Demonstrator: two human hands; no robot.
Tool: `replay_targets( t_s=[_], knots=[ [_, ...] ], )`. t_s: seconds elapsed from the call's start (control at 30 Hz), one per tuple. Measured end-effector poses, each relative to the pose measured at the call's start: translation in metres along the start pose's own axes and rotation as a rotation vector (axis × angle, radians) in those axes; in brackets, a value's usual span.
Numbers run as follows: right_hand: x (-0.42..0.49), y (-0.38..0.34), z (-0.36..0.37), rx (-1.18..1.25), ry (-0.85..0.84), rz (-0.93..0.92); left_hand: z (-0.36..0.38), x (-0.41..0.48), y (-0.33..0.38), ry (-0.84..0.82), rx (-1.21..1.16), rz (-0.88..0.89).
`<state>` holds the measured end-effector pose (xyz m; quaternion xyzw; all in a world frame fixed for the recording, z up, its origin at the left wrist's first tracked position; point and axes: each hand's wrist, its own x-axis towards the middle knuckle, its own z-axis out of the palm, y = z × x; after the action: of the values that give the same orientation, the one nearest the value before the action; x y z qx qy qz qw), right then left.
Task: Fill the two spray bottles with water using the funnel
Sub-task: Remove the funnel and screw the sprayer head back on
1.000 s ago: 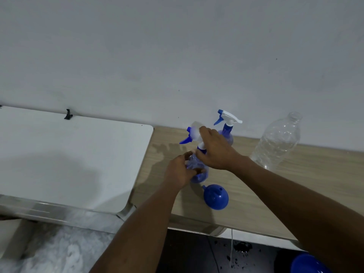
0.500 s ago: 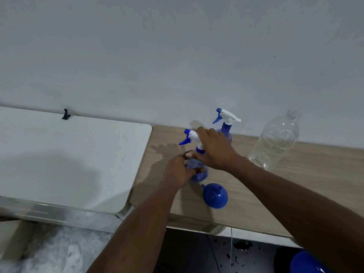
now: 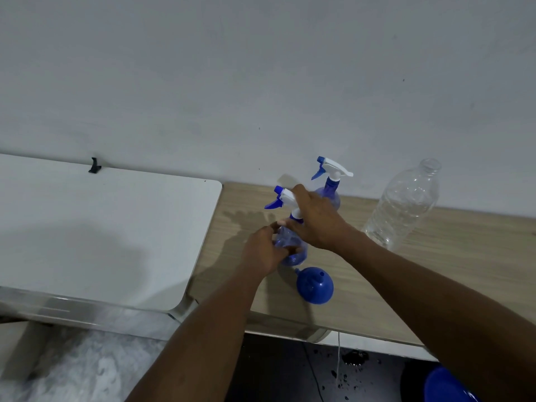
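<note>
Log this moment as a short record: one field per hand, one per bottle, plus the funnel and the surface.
left hand: wrapped around the body of the near spray bottle
right hand: gripping that bottle's neck, just under the white trigger head
far spray bottle: upright by the wall, head on, untouched
water bottle: clear, uncapped, leaning on the wall
funnel: blue, lying on the wooden table, in front of the held bottle
</note>
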<state>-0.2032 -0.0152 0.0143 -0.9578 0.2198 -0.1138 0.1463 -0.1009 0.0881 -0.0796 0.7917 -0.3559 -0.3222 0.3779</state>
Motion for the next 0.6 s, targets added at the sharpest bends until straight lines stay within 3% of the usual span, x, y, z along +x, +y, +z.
replay_targets(
  t_s=[0.13, 0.33, 0.43, 0.6],
  knots=[
    [-0.002, 0.002, -0.001, 0.048, -0.037, 0.012, 0.002, 0.0, 0.0, 0.005, -0.023, 0.003],
    [-0.004, 0.002, 0.007, 0.023, 0.044, 0.019, 0.002, -0.001, 0.0, 0.031, -0.036, -0.012],
    [-0.001, 0.003, 0.003, 0.029, -0.017, 0.045, 0.002, 0.0, 0.0, 0.009, -0.06, 0.0],
    [-0.006, 0.002, 0.01, -0.008, 0.085, 0.02, 0.003, -0.002, 0.0, 0.007, -0.048, -0.001]
  ],
)
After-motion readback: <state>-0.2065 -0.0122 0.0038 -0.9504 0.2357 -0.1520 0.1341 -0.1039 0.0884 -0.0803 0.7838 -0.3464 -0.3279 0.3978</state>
